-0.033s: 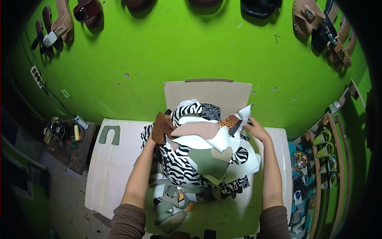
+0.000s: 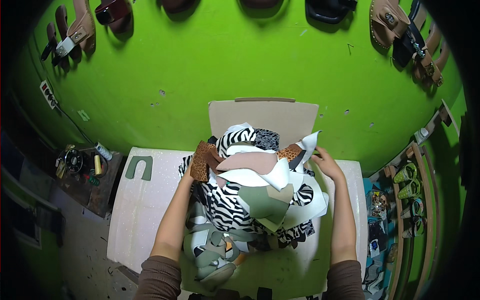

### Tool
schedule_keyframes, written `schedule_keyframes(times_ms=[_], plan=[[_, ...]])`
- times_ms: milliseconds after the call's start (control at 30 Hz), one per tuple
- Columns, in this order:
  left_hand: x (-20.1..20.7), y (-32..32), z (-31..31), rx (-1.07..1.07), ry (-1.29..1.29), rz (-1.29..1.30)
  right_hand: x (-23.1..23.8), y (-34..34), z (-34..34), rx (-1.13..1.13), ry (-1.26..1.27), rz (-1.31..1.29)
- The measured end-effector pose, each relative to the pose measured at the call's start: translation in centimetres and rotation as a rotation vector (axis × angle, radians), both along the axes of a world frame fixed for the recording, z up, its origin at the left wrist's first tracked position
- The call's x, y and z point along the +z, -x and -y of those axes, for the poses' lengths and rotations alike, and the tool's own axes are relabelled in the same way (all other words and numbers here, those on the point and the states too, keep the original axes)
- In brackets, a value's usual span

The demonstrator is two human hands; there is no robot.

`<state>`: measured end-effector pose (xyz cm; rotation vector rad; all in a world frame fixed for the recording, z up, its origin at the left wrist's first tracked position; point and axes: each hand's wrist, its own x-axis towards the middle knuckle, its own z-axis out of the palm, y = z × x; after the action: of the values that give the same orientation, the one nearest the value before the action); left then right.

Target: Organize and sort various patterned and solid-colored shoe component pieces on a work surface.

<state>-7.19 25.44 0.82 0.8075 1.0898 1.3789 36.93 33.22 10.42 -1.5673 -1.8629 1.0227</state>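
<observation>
Brown piece (image 2: 201,161) shows more of its spotted face

The left hand (image 2: 188,175) is at that piece; its fingers are hidden, so whether it pinches cannot be told. The right hand (image 2: 327,165), fingers loosely parted, holds nothing visible beside the white curl (image 2: 310,142). Between them, the heap (image 2: 225,202) on the table (image 2: 135,215) looks otherwise unchanged, so the handling seems little further along. Behind stands a board (image 2: 262,112).
</observation>
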Motion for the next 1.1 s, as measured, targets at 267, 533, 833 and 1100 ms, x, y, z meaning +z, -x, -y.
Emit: schedule_keyframes(times_ms=[267,533,833,1100], plan=[[-1.1,5.6,8.2,0.281,-0.261,-1.344,7.2,11.6,18.8,0.367,-0.679,-0.023],[-5.6,3.5,19.1,-0.149,-0.226,-1.237,-7.7,22.8,33.5,0.858,-0.437,0.377],[-7.3,3.8,26.5,-0.224,-0.194,-0.779,-11.0,27.1,33.0,0.471,-0.479,0.592],[-5.2,-0.5,23.9,-0.012,0.091,-1.014,-6.9,22.3,33.6,0.472,-0.796,0.762]])
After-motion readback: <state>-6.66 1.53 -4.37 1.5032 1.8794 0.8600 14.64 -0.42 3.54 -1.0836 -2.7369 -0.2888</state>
